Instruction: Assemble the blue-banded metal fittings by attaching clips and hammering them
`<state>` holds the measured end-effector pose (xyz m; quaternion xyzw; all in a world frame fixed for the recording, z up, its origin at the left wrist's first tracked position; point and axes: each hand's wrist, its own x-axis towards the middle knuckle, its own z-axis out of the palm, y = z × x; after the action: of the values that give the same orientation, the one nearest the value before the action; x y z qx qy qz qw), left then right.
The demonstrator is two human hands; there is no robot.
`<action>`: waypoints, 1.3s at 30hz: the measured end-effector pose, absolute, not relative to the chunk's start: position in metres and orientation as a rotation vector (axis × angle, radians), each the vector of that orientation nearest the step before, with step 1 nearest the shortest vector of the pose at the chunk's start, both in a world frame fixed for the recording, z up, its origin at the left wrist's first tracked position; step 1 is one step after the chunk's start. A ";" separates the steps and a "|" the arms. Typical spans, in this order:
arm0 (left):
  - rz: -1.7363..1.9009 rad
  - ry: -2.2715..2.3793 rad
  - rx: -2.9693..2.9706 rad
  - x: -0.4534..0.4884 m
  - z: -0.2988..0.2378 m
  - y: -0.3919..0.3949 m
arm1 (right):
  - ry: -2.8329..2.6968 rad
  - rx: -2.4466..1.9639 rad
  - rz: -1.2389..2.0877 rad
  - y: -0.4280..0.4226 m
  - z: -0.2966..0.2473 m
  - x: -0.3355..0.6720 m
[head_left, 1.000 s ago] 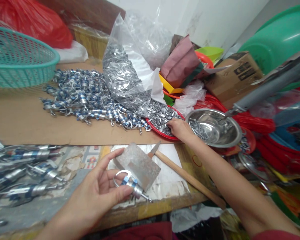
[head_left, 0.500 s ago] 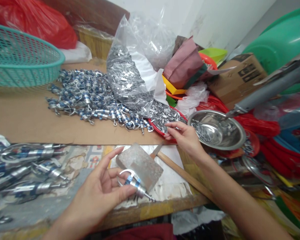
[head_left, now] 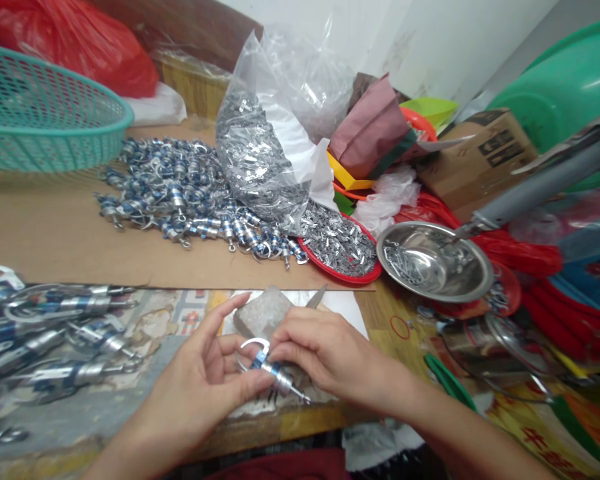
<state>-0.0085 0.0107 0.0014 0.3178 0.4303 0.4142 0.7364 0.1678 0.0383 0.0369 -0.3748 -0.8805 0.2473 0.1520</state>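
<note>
My left hand [head_left: 203, 383] holds a small blue-and-silver metal hook fitting [head_left: 281, 381] between thumb and fingers. Curved claw arms stick up at one end of the fitting, and a ringed rod points down to the right. My right hand [head_left: 325, 350] is pinched against the upper side of this fitting; whatever lies between its fingertips is hidden. Behind both hands, a grey metal block [head_left: 261, 312] rests on white paper, partly covered by the right hand. Beside it the hammer head [head_left: 317, 297] shows, its handle hidden under the right hand and forearm.
Similar fittings lie in a heap [head_left: 175, 183] on cardboard and in a group [head_left: 70, 333] at left. A red plate [head_left: 343, 276] carries small metal pieces beside a clear bag [head_left: 253, 157] of them. A steel bowl [head_left: 443, 290] stands right; a green basket [head_left: 55, 147] is back left.
My right hand has come from the plate of small metal pieces down and left to the fitting. It now covers much of the block and the hammer handle. My left hand stays nearly still.
</note>
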 end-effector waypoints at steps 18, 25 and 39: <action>0.896 0.946 0.665 -0.008 0.004 0.012 | -2.235 -1.863 0.367 0.022 0.005 0.246; 0.876 0.960 0.683 -0.010 0.002 0.012 | -2.135 -1.676 0.218 -0.009 0.012 0.244; 0.855 0.926 0.738 -0.013 -0.004 0.014 | -2.495 -1.248 0.147 -0.029 0.046 0.214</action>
<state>-0.0134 0.0136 -0.0035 0.3370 0.4228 0.3907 0.7450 0.2137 -0.0293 0.0456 -0.4400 -0.8796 0.0518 0.1732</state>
